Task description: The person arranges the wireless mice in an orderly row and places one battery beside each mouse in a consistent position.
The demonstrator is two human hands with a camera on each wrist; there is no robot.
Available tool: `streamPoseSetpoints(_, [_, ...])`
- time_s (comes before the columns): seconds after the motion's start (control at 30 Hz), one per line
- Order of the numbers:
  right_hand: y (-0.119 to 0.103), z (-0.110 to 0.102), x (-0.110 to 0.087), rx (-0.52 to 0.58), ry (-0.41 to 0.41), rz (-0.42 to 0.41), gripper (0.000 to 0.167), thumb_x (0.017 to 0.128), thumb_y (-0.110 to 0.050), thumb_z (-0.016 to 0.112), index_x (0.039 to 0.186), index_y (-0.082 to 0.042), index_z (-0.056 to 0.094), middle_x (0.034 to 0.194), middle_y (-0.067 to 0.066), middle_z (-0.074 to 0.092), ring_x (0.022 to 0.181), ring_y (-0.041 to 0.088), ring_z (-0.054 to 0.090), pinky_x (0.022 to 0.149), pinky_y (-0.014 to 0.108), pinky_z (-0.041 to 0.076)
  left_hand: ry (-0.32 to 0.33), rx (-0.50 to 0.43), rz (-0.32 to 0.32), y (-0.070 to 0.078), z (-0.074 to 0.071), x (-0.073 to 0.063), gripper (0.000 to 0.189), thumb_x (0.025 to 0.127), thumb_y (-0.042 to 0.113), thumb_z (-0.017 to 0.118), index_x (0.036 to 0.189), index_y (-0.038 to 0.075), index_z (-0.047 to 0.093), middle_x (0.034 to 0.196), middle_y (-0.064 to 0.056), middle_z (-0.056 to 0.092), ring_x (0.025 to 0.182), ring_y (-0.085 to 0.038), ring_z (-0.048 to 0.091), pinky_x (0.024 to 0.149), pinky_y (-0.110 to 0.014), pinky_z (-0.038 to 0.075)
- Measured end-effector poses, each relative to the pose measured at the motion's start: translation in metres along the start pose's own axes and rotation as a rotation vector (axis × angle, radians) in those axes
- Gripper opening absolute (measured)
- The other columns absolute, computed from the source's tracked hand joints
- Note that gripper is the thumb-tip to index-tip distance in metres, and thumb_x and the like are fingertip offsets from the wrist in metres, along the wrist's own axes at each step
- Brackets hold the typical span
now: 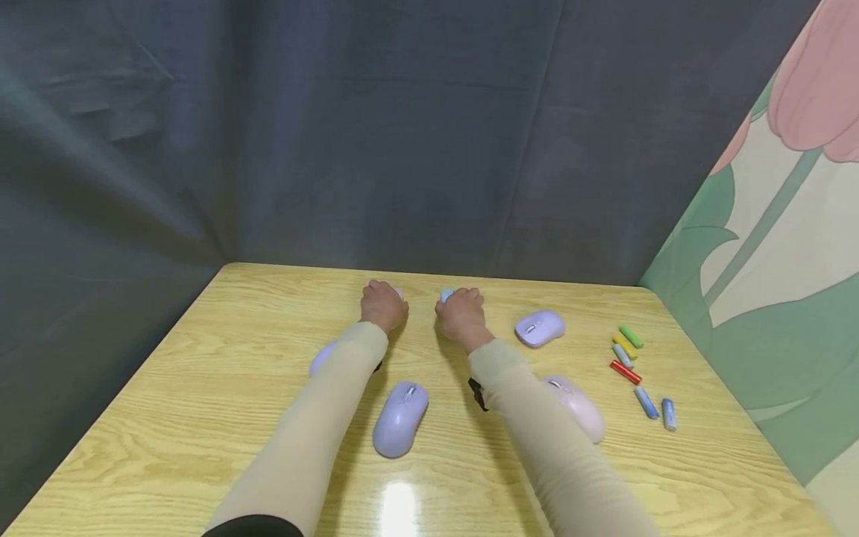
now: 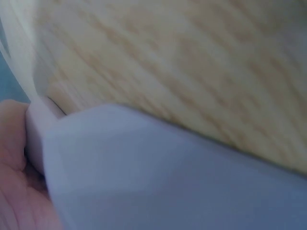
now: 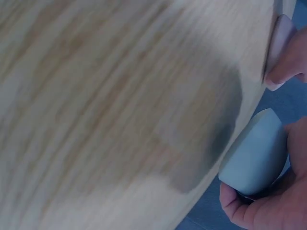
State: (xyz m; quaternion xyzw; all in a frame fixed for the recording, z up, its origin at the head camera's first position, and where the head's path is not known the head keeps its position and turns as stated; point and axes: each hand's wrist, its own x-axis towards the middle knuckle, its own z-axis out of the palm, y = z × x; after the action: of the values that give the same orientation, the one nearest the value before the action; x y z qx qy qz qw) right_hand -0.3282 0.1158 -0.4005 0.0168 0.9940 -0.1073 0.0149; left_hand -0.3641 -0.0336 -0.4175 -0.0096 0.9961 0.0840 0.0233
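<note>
Light blue, the mouse (image 3: 256, 153) under inspection is located near the far edge of the wooden table (image 1: 201, 358). The right hand (image 1: 461, 317) grips it, fingers and thumb curled about its sides. Whether its base touches the tabletop cannot be determined.

Directly left of the light blue mouse, the left hand (image 1: 382, 306) grips a pale pink mouse (image 3: 279, 40), thumb against its side; the other fingers are largely hidden.

Right of the light blue mouse and slightly nearer the person lies a lilac mouse (image 1: 540, 329). Nearer the person and left of it lies a purple mouse (image 1: 400, 420); farther left, another purple mouse (image 1: 322, 359) is partly covered by the left sleeve (image 1: 295, 440). Nearer the person and right of it, a second pink mouse (image 1: 582, 412) is partly covered by the right sleeve (image 1: 550, 432).

Well right of the light blue mouse lie six coloured sticks (image 1: 625, 372): green, yellow, red and three bluish. Beyond it hangs a dark curtain (image 1: 403, 149).
</note>
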Motion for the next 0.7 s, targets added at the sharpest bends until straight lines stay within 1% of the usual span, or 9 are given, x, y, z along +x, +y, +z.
streamPoseSetpoints(0.13, [0.002,0.005,0.002,0.026,-0.006,0.018,0.060,0.104,-0.037,0.038,0.126,0.019,0.040,0.118,0.032,0.040,0.111,0.040,0.043,0.076,0.042,0.052,-0.008,0.010,-0.002,0.001,0.001,-0.001,0.068,0.099,0.045,0.049,0.131,-0.014,0.041,0.112,-0.024,0.045,0.102,-0.031,0.051,0.078,-0.035,0.051])
streamPoseSetpoints(0.3, [0.005,0.012,0.004,0.048,0.004,0.042,0.059,0.104,-0.037,0.040,0.124,0.019,0.042,0.116,0.031,0.041,0.108,0.039,0.044,0.077,0.042,0.053,-0.002,0.012,0.000,0.002,-0.001,-0.004,0.068,0.099,0.045,0.049,0.131,-0.014,0.041,0.112,-0.024,0.045,0.102,-0.030,0.051,0.077,-0.034,0.051])
streamPoseSetpoints(0.43, [0.005,0.015,0.007,0.038,0.010,0.046,0.061,0.103,-0.038,0.041,0.124,0.019,0.042,0.116,0.032,0.042,0.109,0.039,0.045,0.077,0.042,0.052,-0.007,0.015,0.006,0.003,-0.002,-0.005,0.068,0.099,0.045,0.049,0.132,-0.014,0.041,0.114,-0.024,0.045,0.104,-0.031,0.051,0.078,-0.034,0.051])
streamPoseSetpoints(0.7, [0.004,0.016,0.012,0.002,-0.005,0.053,0.061,0.104,-0.038,0.038,0.124,0.019,0.042,0.116,0.031,0.043,0.107,0.038,0.045,0.077,0.041,0.052,-0.034,0.040,0.009,0.001,-0.002,-0.001,0.068,0.100,0.045,0.046,0.133,-0.014,0.040,0.114,-0.024,0.044,0.104,-0.031,0.050,0.078,-0.034,0.051])
